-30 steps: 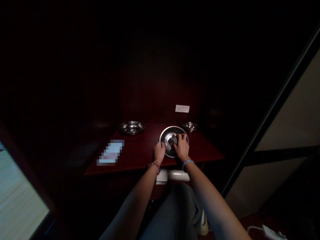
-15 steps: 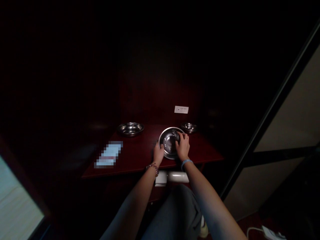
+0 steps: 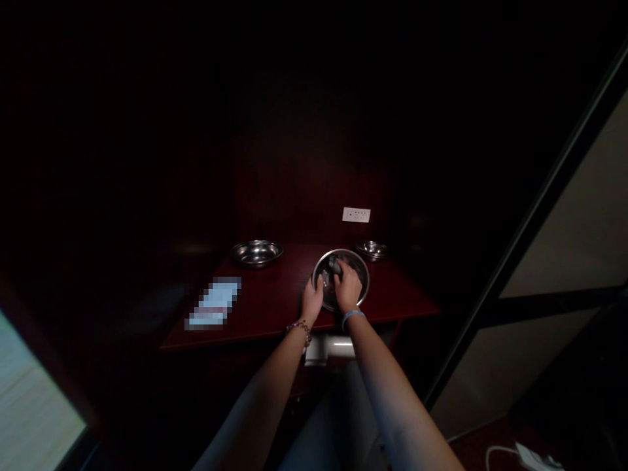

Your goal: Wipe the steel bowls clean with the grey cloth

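A metal bowl (image 3: 364, 269) stands near the front edge of the dark red table (image 3: 265, 311). My left hand (image 3: 312, 299) grips its left rim, thumb on the inside. Inside the bowl, my right hand (image 3: 348, 285) is closed on a dark grey cloth-like item (image 3: 334, 264), pressed against the inner wall toward the back. What exactly the item is cannot be made out.
A wide metal dish (image 3: 257, 253) sits at the table's back left, and smaller metal bowls (image 3: 371, 250) at the back right. A blurred pale rectangle (image 3: 214, 303) lies at the left. A white socket panel (image 3: 356, 215) is on the wall.
My right hand has moved left inside the bowl with the grey item, from the right side to the back left. My left hand still holds the rim.
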Demonstrator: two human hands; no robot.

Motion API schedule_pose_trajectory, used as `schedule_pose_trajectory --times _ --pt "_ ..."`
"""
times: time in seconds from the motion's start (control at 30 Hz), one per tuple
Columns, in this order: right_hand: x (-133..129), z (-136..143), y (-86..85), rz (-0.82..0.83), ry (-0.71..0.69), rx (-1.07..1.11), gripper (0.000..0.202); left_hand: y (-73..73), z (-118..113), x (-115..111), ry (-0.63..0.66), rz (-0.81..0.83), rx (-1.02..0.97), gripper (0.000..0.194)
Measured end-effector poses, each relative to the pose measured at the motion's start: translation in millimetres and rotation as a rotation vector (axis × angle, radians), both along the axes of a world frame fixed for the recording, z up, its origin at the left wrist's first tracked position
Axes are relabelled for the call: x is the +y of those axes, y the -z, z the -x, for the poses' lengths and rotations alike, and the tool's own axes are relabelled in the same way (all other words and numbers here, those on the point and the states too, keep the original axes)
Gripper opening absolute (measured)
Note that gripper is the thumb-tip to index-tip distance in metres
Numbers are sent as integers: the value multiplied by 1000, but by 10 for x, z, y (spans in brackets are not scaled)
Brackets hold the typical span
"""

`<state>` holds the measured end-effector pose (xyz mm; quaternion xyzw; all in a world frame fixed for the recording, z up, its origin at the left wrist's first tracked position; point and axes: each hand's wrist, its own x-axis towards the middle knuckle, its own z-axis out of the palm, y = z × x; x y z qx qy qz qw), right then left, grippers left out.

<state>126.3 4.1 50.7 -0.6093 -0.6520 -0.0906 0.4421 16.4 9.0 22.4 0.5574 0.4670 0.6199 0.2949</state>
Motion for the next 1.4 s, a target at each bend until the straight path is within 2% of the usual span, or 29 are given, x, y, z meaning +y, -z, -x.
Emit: schedule_pose_trajectory --times 0.17,0.3,0.57,0.73,0.87,1.07,1.3,1.4 --pt "-89 138 58 -34 -38 -106 58 -9 0 -12 35 17 -37 48" --pt "-124 174 97 -27 -24 -120 61 2 -7 -6 49 -5 -83 50" --pt "-107 -101 39 -146 68 95 40 -13 -10 -35 23 23 -123 53" --pt "-83 -95 -11 -20 -33 -47 39 16 -8 0 -19 34 -117 57" --pt "-83 45 -34 -23 -33 -21 41 42 5 33 -33 17 -87 55" --pt "-137 158 -34 25 -197 -109 36 42 19 23 -73 4 -94 50" --pt "-281 -74 73 308 -359 -200 31 38 62 27 -190 61 -76 50" --pt "-288 -249 26 400 -384 -219 29 34 66 30 -204 53 -52 49"
